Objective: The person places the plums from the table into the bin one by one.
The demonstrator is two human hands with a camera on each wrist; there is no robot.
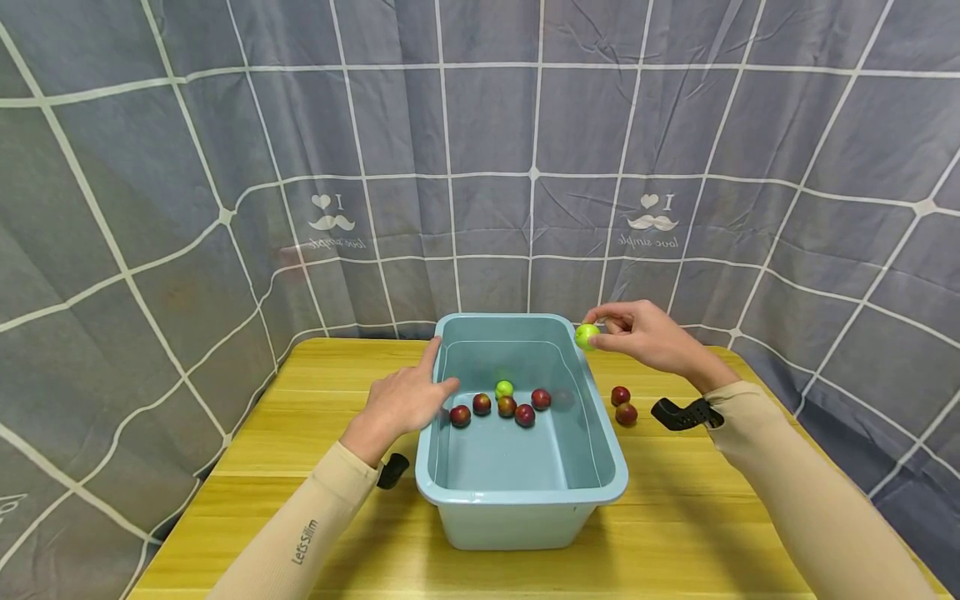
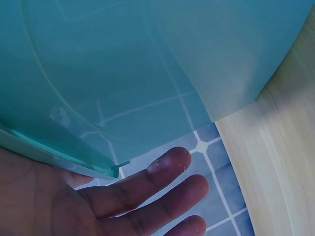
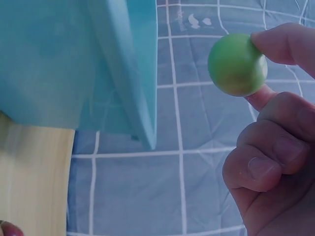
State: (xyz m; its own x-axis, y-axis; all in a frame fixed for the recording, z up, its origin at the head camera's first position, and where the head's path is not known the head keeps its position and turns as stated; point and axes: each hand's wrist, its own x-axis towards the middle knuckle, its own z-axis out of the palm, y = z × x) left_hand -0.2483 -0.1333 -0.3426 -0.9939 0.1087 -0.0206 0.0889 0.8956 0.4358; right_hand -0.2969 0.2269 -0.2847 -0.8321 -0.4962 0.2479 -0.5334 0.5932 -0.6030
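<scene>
My right hand [image 1: 647, 337] pinches a small round green fruit [image 1: 587, 337] between thumb and index finger, beside the right rim of a light blue plastic tub [image 1: 521, 497]. In the right wrist view the green fruit [image 3: 237, 65] shows at the fingertips, with the other fingers curled under. My left hand [image 1: 408, 398] rests on the tub's left rim, its thumb over the inside. From the left wrist, straight fingers [image 2: 162, 206] extend along the outer wall. Inside the tub lie several dark red plums [image 1: 525, 415] and one green fruit [image 1: 504, 389].
Two dark red plums [image 1: 626, 413] lie on the wooden table [image 1: 315, 392] to the right of the tub, below my right hand. A grey curtain [image 1: 487, 125] with white grid lines hangs behind and at both sides of the table.
</scene>
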